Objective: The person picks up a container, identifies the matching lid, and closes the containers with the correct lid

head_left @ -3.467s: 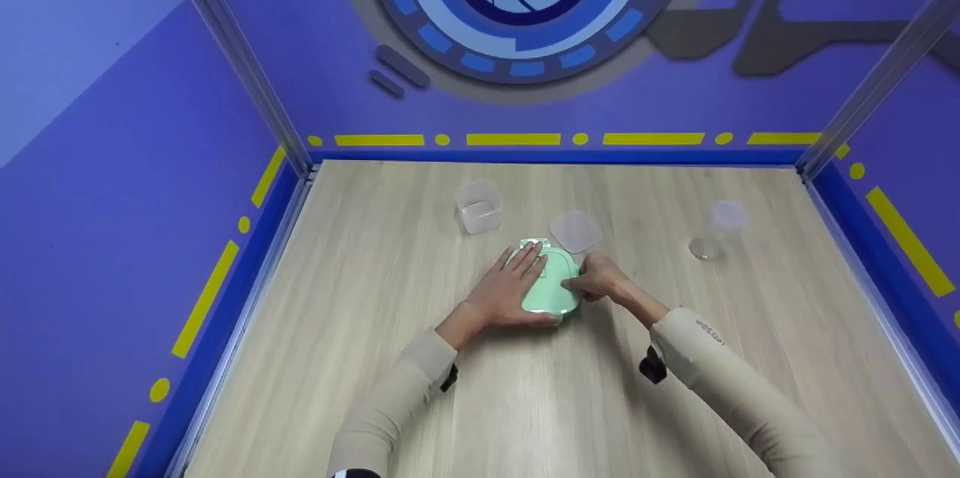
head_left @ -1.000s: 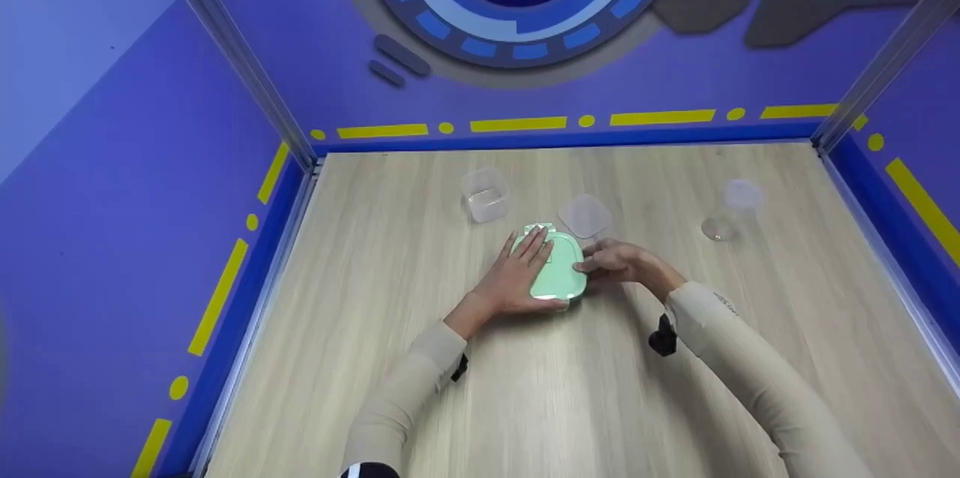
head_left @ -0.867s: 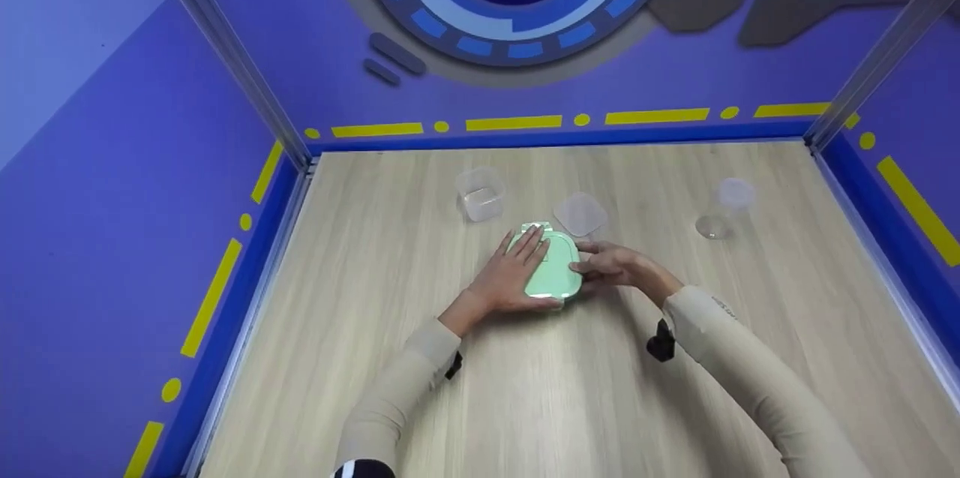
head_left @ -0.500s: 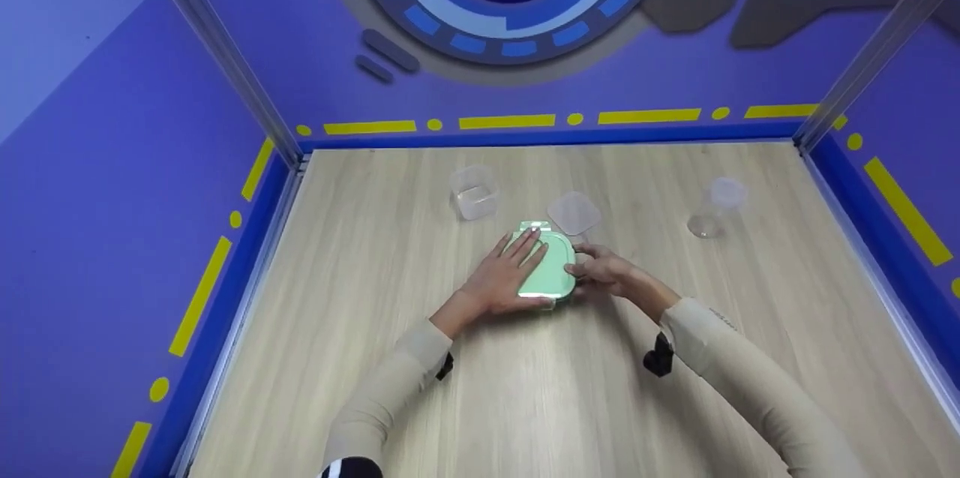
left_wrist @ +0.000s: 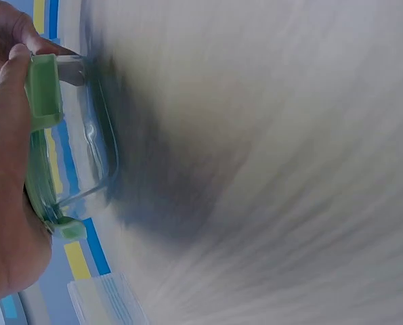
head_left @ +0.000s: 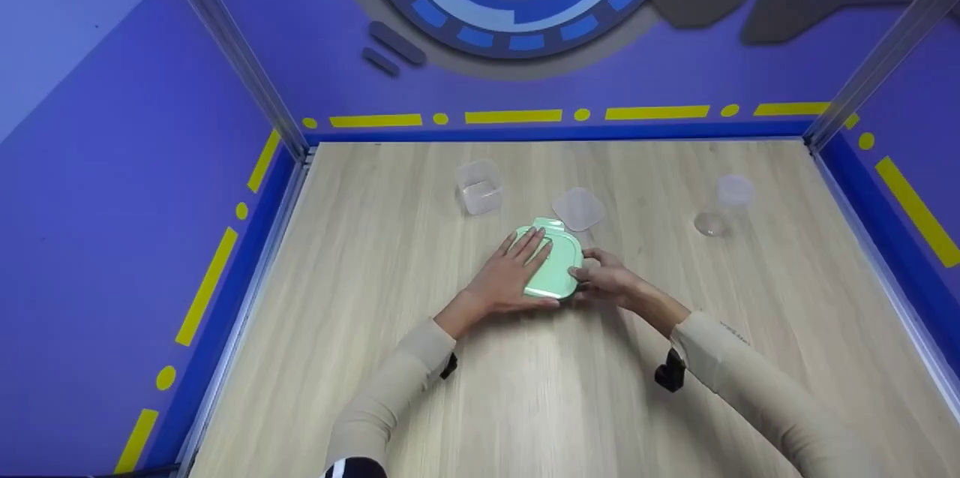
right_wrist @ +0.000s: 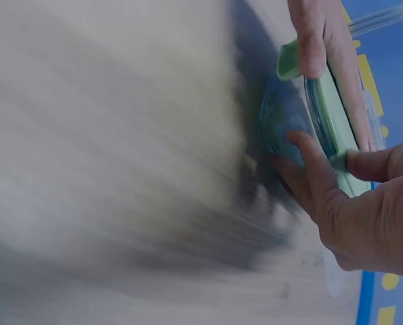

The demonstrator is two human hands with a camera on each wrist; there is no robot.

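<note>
A glass food container with a mint-green lid (head_left: pixel 559 268) stands mid-table. My left hand (head_left: pixel 504 281) lies flat across the lid, fingers extended over its left side. The left thumb reaches the near latch (left_wrist: pixel 45 91), which sticks out from the clear glass body (left_wrist: pixel 96 145). At the container's right side, my right hand (head_left: pixel 611 281) grips it, thumb (right_wrist: pixel 367 164) on the lid's edge and fingers (right_wrist: pixel 316 159) curled against the glass. The far latch (head_left: pixel 550 224) also projects outward. Most of the lid's left part is hidden under my left hand.
Beyond the container are a clear square tub (head_left: pixel 480 189) at back left and a frosted square lid (head_left: pixel 578 209) close to the far latch. A small clear jar (head_left: pixel 709 224) with a whitish round top (head_left: pixel 735 191) stands at right. Walls enclose the back and sides.
The right hand has gone from a fist-like hold to thumb on top with fingers along the glass side. The container has turned slightly clockwise. The left hand stays on the lid.
</note>
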